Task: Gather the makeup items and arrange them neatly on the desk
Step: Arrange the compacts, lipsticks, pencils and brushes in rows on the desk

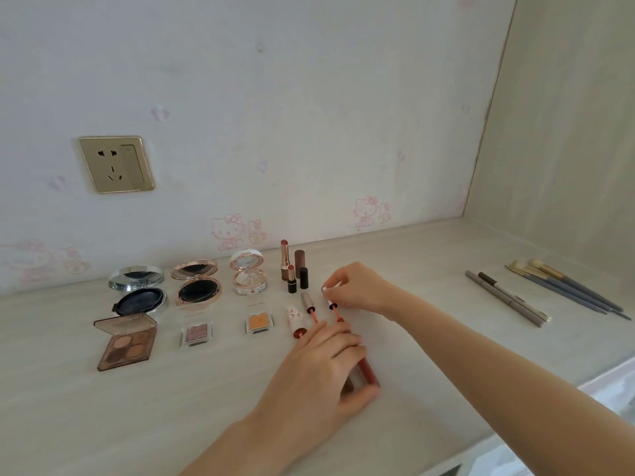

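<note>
On the pale desk my left hand grips red lip gloss tubes lying flat. My right hand pinches the cap end of a lip gloss wand. A second wand and a patterned wand lie just left. Two open lipsticks and their caps stand behind. Three open compacts line the back left. In front of them lie an eyeshadow palette and two small single pans.
Two grey pencils and several brushes lie at the right near the side wall. A gold wall socket sits on the back wall. The desk's front edge runs at the lower right.
</note>
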`<state>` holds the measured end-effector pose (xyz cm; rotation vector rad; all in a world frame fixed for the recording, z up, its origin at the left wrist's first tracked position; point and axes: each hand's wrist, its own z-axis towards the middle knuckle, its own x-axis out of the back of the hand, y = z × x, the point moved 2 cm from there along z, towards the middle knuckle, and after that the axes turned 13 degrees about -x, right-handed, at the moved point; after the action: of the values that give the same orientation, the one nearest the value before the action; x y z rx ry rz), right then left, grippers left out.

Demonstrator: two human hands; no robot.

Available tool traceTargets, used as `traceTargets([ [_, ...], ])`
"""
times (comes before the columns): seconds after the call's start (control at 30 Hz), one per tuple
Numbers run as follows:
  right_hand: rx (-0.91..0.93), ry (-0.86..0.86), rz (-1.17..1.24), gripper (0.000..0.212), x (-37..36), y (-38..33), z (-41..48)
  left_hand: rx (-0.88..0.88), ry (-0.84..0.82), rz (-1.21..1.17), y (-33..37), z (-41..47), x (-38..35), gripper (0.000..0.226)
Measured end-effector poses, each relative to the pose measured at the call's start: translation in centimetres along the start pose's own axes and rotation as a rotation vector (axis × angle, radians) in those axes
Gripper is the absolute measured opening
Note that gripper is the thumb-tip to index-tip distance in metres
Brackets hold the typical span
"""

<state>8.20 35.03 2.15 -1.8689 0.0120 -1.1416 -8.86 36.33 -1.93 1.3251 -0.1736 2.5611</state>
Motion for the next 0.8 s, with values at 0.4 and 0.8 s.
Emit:
traceTargets([
  [0.4, 0.019, 0.018, -0.113, 0.02, -1.0, -0.9, 2.0, 0.064, -0.016, -0.075, -0.6, 0.0, 0.1, 0.043],
  [0.8, 0.028, 0.016, -0.157, 0.035, -0.7, -0.4, 1.4, 0.096, -0.02, -0.119, -0.3, 0.0, 0.8, 0.047],
])
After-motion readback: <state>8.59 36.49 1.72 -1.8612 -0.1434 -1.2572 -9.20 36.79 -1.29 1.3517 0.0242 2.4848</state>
